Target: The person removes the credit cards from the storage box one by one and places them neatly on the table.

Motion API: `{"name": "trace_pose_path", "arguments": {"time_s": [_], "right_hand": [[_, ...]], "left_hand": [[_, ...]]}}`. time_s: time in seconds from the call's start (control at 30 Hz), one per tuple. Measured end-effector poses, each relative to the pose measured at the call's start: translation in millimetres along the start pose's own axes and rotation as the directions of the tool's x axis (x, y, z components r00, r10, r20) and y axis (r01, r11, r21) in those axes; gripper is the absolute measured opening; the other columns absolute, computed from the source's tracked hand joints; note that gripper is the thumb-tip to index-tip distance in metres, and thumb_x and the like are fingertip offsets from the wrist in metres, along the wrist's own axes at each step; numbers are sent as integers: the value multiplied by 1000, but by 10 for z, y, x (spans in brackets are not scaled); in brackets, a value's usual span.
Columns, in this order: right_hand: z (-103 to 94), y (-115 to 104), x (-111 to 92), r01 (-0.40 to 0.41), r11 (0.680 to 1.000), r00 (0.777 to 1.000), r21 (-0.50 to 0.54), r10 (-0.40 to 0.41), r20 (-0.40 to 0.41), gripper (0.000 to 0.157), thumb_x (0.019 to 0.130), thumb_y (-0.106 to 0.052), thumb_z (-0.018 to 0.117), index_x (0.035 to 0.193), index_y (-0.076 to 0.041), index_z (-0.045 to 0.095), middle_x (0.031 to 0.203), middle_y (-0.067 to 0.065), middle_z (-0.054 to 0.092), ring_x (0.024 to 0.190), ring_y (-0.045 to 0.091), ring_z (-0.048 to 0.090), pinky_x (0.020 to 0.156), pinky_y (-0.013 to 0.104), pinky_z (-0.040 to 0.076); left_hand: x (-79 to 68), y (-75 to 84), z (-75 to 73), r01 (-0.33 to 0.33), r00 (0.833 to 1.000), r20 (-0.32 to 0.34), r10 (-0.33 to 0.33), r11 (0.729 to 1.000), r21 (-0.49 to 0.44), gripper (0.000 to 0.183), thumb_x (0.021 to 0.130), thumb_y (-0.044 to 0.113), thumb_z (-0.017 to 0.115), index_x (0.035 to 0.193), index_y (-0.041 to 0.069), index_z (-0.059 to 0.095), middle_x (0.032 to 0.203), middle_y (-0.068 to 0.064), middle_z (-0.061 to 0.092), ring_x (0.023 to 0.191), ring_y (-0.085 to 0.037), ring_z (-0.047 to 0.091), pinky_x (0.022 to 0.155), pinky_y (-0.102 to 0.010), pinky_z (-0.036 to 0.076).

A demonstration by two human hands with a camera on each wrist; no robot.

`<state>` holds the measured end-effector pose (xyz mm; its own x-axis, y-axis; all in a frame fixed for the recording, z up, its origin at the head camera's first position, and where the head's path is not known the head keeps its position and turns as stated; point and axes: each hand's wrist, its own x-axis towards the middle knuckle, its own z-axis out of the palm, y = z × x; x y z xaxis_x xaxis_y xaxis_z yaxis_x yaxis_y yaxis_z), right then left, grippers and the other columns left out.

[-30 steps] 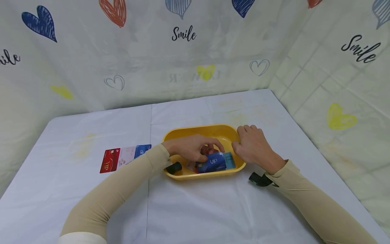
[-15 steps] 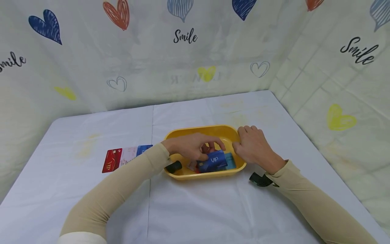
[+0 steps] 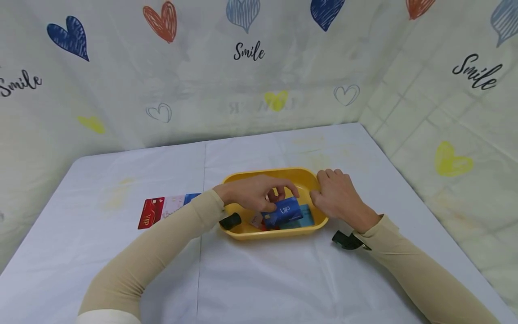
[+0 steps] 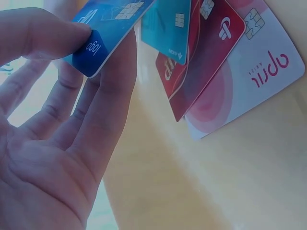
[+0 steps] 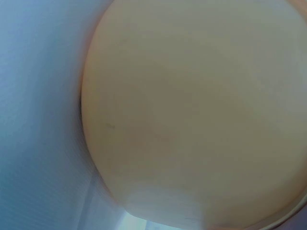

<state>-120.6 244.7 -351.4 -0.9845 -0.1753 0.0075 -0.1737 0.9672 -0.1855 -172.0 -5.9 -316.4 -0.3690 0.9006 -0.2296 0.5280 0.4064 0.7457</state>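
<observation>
In the head view, my left hand (image 3: 252, 192) is inside the yellow tray (image 3: 265, 172), pinching a blue VIP card (image 3: 283, 212) between thumb and fingers. The left wrist view shows this blue card (image 4: 108, 31) raised over the others. Beneath it, fanned on the tray floor, lie a teal card (image 4: 165, 28), a red card (image 4: 204, 60) and a pink-and-white card (image 4: 268, 72). My right hand (image 3: 337, 193) grips the tray's right rim, its fingers curled over the edge. The tray's wall (image 5: 192, 110) fills most of the right wrist view, where no fingers show.
Left of the tray, a row on the white-covered table (image 3: 259, 279) holds a red VIP card (image 3: 151, 213), a pale pink card (image 3: 172, 205) and a blue card (image 3: 191, 198), partly behind the left sleeve. A printed cloth wall (image 3: 194, 81) stands behind.
The blue VIP card has risen and tilted slightly in my left hand, and more of the teal card below shows. The right hand keeps its hold on the rim. The head view has shifted slightly.
</observation>
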Motion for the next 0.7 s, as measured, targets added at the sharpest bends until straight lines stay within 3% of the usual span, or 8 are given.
{"name": "trace_pose_path", "arguments": {"time_s": [0.7], "right_hand": [[-5,-7,-9,26,1000,999,-6,-26,-20,35,95,-23,42,106,7,57,87,15,54,84,33,47,74,42,36]], "left_hand": [[-138,69,-56,13,998,-58,-9,998,58,52,95,4,61,142,23,53,114,-5,63,98,-18,69,91,-26,59]]}}
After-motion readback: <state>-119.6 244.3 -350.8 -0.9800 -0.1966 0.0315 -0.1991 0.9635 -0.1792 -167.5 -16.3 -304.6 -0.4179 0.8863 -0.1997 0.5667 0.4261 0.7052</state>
